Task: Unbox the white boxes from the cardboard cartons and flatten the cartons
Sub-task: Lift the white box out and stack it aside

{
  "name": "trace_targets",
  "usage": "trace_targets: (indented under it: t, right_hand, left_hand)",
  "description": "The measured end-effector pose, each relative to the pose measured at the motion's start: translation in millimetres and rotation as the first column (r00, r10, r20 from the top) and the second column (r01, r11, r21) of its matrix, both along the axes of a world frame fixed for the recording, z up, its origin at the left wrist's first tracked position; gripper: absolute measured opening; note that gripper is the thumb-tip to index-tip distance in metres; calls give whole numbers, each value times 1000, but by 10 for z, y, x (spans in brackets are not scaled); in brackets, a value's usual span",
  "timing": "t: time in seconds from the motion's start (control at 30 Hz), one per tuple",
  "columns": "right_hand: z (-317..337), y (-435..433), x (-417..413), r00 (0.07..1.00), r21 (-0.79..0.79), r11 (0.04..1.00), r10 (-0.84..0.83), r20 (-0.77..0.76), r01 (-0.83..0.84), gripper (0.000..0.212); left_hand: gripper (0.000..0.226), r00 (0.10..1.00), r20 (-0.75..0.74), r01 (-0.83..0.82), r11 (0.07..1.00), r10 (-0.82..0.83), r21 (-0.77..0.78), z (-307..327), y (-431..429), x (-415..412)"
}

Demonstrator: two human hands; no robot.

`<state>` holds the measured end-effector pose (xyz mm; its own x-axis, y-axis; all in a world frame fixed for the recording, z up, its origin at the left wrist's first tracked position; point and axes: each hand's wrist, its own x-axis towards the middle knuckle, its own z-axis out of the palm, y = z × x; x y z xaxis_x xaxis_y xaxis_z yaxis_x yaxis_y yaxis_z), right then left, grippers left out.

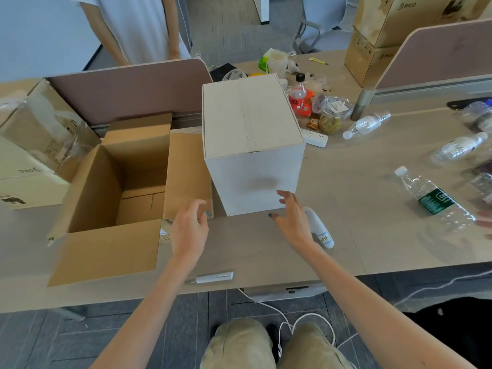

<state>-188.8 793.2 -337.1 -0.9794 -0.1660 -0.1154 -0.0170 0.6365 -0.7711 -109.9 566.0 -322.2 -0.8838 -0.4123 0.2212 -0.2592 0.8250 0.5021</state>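
- Head view: one white box [253, 145] stands upright on the desk [359, 182], closed, with a seam running along its top.
- One cardboard carton [119, 187] sits just to the left of it, open. All four flaps are folded outward, the right flap lies against the white box's left side, and the carton's bare bottom shows.
- Two hands reach forward over the near edge of the desk.
- Left hand [190, 227]: fingers loosely curled with gaps between them, gripping nothing, just beside the corner of the carton's right flap.
- Right hand [292, 217]: fingers spread apart at the lower front corner of the white box. Whether the tips touch the box I cannot tell.
- One white pen-shaped tool [213, 277] lies near the desk edge between the two forearms.
- At least three clear water bottles [367, 125] lie on their sides to the right, and one has a green label [436, 201].
- One red-labelled soda bottle [299, 98] stands behind the box, beside one white power strip [314, 137].
- Two brown cartons [399, 20] are stacked at the far right.
- One person in white [138, 27] stands behind the divider [127, 94].
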Motion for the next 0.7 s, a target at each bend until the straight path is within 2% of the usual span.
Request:
trace_targets:
  t: [0.17, 0.23, 0.37, 0.53, 0.7]
  right_hand:
    - [-51, -171, 96, 980, 103, 976, 195, -49, -190, 47]
    - [-66, -231, 105, 974, 109, 970, 223, -44, -217, 45]
    - [-89, -298, 109, 965, 129, 959, 259, -38, -253, 41]
    - [-91, -341, 125, 959, 134, 952, 282, -34, -275, 38]
    - [-54, -428, 136, 952, 111, 947, 305, -19, -301, 34]
  left_hand:
    - [30, 997, -64, -62, 983, 52, -172, -18, -334, 159]
    - [37, 992, 18, -122, 969, 129, -215, -45, -485, 150]
    - [59, 943, 226, -218, 965, 246, -145, -84, -667, 47]
    - [60, 910, 382, -108, 982, 159, -152, -52, -752, -89]
    - [56, 940, 317, -80, 986, 124, -148, -23, -908, -64]
